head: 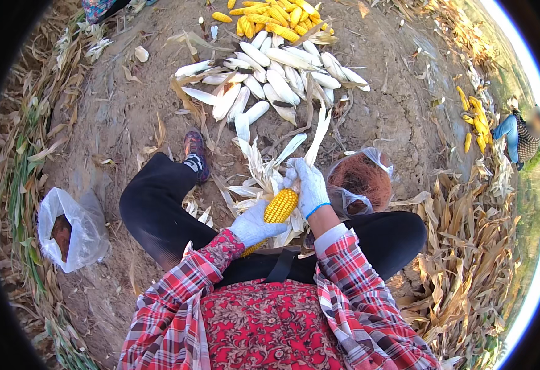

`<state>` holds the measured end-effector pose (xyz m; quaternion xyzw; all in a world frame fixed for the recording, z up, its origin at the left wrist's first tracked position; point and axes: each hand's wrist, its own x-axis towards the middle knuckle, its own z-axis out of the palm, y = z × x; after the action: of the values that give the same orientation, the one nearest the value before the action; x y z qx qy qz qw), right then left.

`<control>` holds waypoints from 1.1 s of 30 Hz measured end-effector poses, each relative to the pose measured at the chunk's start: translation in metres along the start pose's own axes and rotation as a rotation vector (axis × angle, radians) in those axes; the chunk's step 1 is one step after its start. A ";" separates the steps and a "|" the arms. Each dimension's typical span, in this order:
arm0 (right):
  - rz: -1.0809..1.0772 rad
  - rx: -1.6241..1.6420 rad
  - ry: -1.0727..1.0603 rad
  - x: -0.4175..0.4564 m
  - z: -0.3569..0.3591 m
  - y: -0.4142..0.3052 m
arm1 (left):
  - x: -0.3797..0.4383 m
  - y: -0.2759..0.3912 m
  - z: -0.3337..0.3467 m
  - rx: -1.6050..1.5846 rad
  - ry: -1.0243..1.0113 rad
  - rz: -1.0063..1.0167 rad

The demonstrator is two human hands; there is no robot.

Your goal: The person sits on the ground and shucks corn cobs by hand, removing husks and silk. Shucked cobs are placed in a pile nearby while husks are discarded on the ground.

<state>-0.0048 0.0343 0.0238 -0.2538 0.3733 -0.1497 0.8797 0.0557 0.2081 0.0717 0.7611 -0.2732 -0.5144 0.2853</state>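
Note:
My left hand [257,224], in a white knit glove, is closed around a yellow corn cob [281,206] with bare kernels. At the cob's upper end my right hand [308,184], gloved too, grips the base where pale corn husks [319,134] hang off. Part of another yellow cob [254,248] shows below my left wrist. Loose pale husks [246,190] lie on the ground between my legs. Beyond them is a pile of corn ears in white husks [281,88], and behind that a heap of husked yellow cobs [279,16].
An open plastic bag of reddish-brown corn silk [361,178] stands by my right knee. Another translucent bag [89,231] sits at the left. Dry stalks and leaves [455,259] line both sides. A seated person [524,134] is at the far right near yellow cobs [479,121].

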 end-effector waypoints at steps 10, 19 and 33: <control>0.000 0.031 0.054 0.006 -0.021 0.012 | -0.004 0.004 -0.001 -0.055 -0.083 -0.034; 0.023 0.066 0.082 0.005 -0.021 0.013 | 0.003 -0.008 0.003 0.023 -0.077 -0.013; 0.062 0.066 0.147 0.013 -0.023 0.007 | -0.009 0.006 -0.010 0.354 -0.069 0.006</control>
<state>-0.0118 0.0268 -0.0015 -0.2014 0.4393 -0.1530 0.8620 0.0617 0.2125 0.0849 0.7806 -0.3714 -0.4832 0.1389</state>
